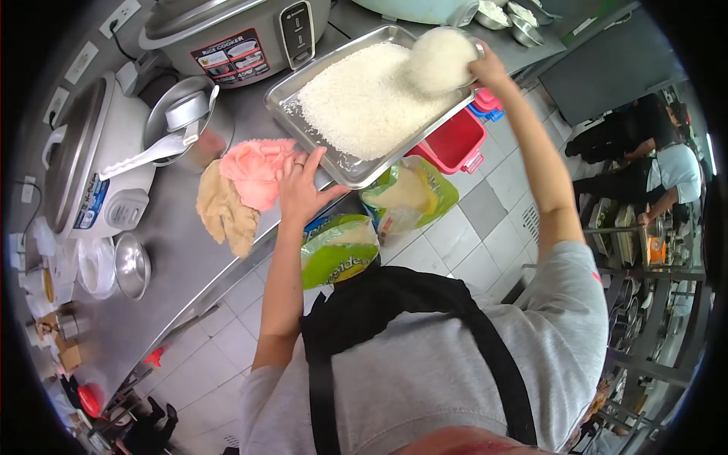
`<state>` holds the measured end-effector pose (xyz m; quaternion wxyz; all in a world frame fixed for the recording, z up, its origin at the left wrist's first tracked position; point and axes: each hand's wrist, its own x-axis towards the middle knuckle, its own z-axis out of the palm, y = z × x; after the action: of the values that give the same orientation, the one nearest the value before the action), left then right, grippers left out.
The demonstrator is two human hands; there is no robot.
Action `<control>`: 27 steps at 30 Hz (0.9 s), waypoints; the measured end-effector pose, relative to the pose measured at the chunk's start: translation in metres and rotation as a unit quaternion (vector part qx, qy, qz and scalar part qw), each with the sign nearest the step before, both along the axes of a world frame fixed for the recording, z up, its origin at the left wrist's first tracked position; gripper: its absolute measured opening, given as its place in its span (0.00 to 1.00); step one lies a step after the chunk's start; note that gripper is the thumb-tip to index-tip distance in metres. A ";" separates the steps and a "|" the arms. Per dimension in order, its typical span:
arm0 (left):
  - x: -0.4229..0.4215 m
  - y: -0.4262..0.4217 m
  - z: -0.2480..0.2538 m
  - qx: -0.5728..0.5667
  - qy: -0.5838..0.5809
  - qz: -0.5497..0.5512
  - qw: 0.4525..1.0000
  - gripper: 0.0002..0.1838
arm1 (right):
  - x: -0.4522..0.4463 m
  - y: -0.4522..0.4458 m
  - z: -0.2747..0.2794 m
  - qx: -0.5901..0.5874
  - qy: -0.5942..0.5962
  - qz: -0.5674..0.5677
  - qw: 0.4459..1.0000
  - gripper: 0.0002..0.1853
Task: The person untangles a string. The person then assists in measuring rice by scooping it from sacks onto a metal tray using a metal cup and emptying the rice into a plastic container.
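Note:
A metal tray (pixel 284 114) of white rice (pixel 356 98) lies at the counter's front edge. Over its far right corner, my right hand (pixel 487 67) grips the side of a round bowl (pixel 442 61) filled with rice. My left hand (pixel 302 186) is spread at the tray's near left corner, its fingers on or beside a pink cloth (pixel 254 171); no object is held in it. A tan cloth (pixel 224 208) lies next to the pink one.
Rice cookers (pixel 227 45) (pixel 102 167) stand at the back and left, with a metal pot (pixel 178 114) holding utensils between them. Below the edge are open rice bags (pixel 341 254) (pixel 409 193) and a red bin (pixel 455 140). Co-workers (pixel 675 171) are at the right.

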<state>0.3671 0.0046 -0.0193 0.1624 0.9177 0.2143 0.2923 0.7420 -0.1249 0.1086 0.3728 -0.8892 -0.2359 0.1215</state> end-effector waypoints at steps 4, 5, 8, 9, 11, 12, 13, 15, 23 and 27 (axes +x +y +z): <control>-0.003 0.001 0.002 -0.006 -0.009 0.003 1.000 0.42 | -0.044 0.025 -0.029 -0.032 -0.426 0.044 0.903 0.35; -0.003 0.001 0.003 -0.007 -0.006 -0.001 1.000 0.42 | -0.049 0.029 -0.030 -0.045 -0.450 0.054 0.890 0.34; -0.003 0.001 0.002 -0.012 -0.009 -0.001 1.000 0.44 | -0.059 0.029 -0.027 -0.013 -0.574 0.092 0.814 0.34; -0.003 0.001 0.000 -0.015 -0.012 -0.003 1.000 0.45 | -0.057 0.031 -0.024 0.001 -0.604 0.083 0.792 0.33; -0.003 0.001 0.001 -0.016 -0.011 -0.005 1.000 0.46 | -0.051 0.034 -0.015 0.021 -0.616 0.076 0.784 0.33; -0.003 0.001 0.002 -0.016 -0.010 -0.007 1.000 0.46 | -0.047 0.036 -0.010 0.043 -0.626 0.066 0.776 0.33; -0.003 0.001 0.002 -0.014 -0.011 -0.008 1.000 0.46 | -0.041 0.038 -0.008 0.048 -0.594 0.046 0.801 0.36; -0.003 0.001 0.004 -0.024 0.005 -0.002 1.000 0.44 | -0.027 0.040 -0.005 0.026 -0.505 -0.024 0.863 0.36; -0.001 0.001 0.007 -0.021 0.000 -0.005 1.000 0.48 | 0.114 0.028 -0.073 0.290 0.342 -0.167 0.878 0.12; -0.002 0.002 0.002 -0.023 -0.008 -0.008 1.000 0.48 | 0.103 0.034 -0.081 0.381 0.380 -0.148 0.830 0.15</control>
<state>0.3651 0.0066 -0.0168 0.1876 0.9131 0.2124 0.2933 0.8446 -0.0906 0.0272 0.7555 -0.5849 0.0312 0.2934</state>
